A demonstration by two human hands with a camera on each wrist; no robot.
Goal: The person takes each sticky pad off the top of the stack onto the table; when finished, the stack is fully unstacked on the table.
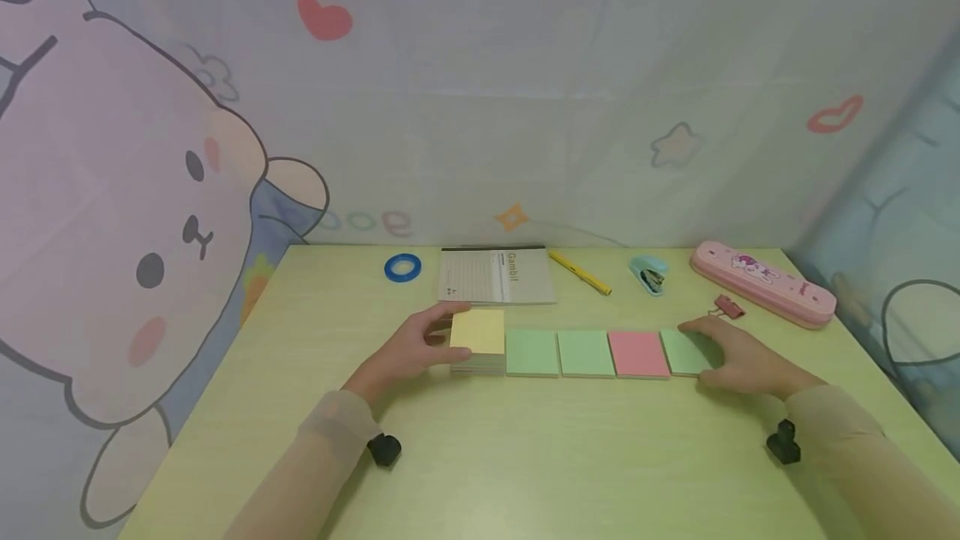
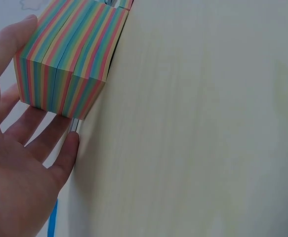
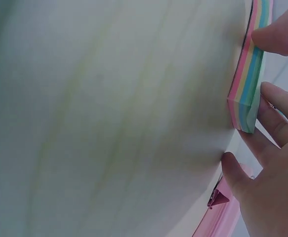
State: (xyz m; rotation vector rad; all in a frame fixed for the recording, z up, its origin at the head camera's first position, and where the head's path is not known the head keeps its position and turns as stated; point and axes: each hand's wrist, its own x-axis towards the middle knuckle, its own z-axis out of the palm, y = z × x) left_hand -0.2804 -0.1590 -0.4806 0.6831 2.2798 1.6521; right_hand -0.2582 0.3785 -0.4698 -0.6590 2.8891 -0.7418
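In the head view, a person is sitting at a pale yellow-green wooden table (image 1: 525,457) with a row of square sticky-note pads lying across its middle: a taller yellow-topped pad (image 1: 477,332) at the left end, then a green pad (image 1: 532,352), another green pad (image 1: 586,352), a pink pad (image 1: 638,353) and a last green pad (image 1: 684,352) at the right end, each lying just beside the next. The left hand (image 1: 411,350) is curling its grip round the left side of the yellow-topped pad, thumb near the front edge and fingers at the back, while the right hand (image 1: 738,357) is resting over the right end of the row, its fingers lying on the last green pad. Behind the row, a blue ring of tape (image 1: 402,267), a grey notebook (image 1: 496,275), a yellow pen (image 1: 579,272), a small light-blue stapler (image 1: 648,275), a pink binder clip (image 1: 729,306) and a pink pencil case (image 1: 762,282) are lying along the far edge. In the left wrist view, the left hand (image 2: 15,177) is cupping the rainbow-striped side of the pad stack (image 2: 67,64), thumb on top and fingers spread beneath its far side. In the right wrist view, the right hand (image 3: 274,163) is bracketing the striped edge of the end pad (image 3: 250,74) between thumb and loosely bent fingers, the pencil case (image 3: 223,219) showing just below.
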